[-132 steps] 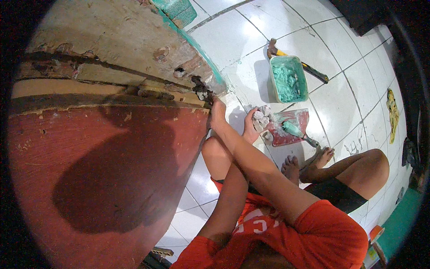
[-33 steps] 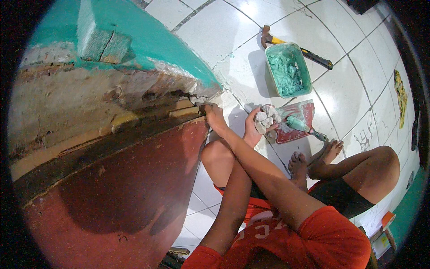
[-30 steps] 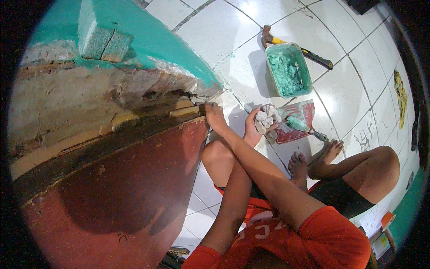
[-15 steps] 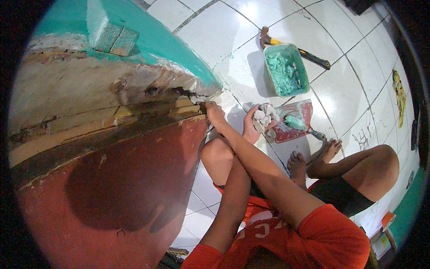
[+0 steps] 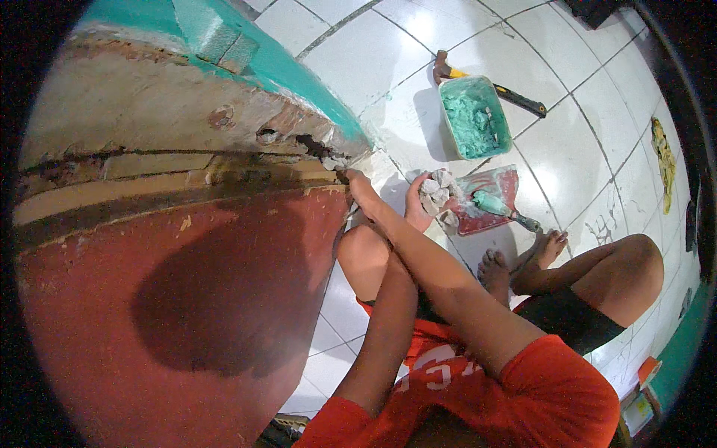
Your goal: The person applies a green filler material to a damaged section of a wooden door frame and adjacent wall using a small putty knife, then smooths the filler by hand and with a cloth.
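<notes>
My arms cross. My left hand (image 5: pixel 420 205) is cupped around several pale grey rubble chunks (image 5: pixel 437 193), beside the right forearm. My right hand (image 5: pixel 362 193) reaches across to the end of the worn wooden frame (image 5: pixel 261 170), its fingertips closed together at the broken gap (image 5: pixel 310 144) in the wall's lower corner. What those fingertips grip, if anything, is too hidden to make out. Small grey lumps (image 5: pixel 334 161) sit in the gap just beside them. A red panel (image 5: pixel 224 299) stands alongside the frame, and the teal wall (image 5: pixel 299 82) lies beyond it.
On the white tiled floor (image 5: pixel 358 45), a tub (image 5: pixel 478 123) of teal paste stands against a hammer (image 5: pixel 526 101). Closer in, a putty knife (image 5: pixel 500 205) rests on a red smeared board (image 5: pixel 497 183), near my bare feet (image 5: pixel 494 272). A yellow crumpled wrapper (image 5: pixel 663 160) lies far right.
The view has shifted slightly, showing more of the red panel. My right hand stays at the gap with its fingertips slightly moved; my left hand keeps the rubble.
</notes>
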The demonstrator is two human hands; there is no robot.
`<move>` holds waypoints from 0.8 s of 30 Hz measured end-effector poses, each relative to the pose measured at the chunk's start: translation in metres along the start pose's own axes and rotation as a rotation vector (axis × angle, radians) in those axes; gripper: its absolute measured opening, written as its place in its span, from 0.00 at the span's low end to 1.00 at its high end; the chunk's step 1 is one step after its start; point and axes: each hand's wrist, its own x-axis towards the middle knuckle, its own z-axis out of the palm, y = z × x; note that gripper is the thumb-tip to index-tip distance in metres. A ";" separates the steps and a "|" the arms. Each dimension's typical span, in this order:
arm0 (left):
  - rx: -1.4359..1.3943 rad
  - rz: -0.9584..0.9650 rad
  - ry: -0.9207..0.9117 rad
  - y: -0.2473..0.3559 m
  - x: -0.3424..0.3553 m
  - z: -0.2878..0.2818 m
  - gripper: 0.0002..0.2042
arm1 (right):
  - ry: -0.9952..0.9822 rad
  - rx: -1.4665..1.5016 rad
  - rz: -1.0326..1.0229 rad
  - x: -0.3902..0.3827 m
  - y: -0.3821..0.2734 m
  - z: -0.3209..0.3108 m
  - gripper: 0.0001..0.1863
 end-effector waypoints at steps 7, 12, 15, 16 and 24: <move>0.959 0.508 0.080 -0.006 -0.009 -0.024 0.31 | 0.058 -0.006 -0.307 -0.061 -0.001 -0.030 0.18; -0.032 0.267 -0.237 -0.009 -0.020 -0.065 0.27 | 0.013 -0.258 -0.445 -0.136 -0.010 -0.080 0.17; 0.465 0.194 0.130 0.008 -0.006 -0.072 0.19 | 0.262 -0.376 -0.664 -0.153 -0.023 -0.106 0.15; 0.036 -0.122 0.180 0.003 0.004 -0.028 0.18 | 0.447 -0.340 -0.838 -0.139 -0.004 -0.145 0.15; -0.011 -0.248 -0.070 -0.005 -0.016 0.030 0.17 | 0.737 -0.645 -0.517 -0.136 -0.010 -0.245 0.23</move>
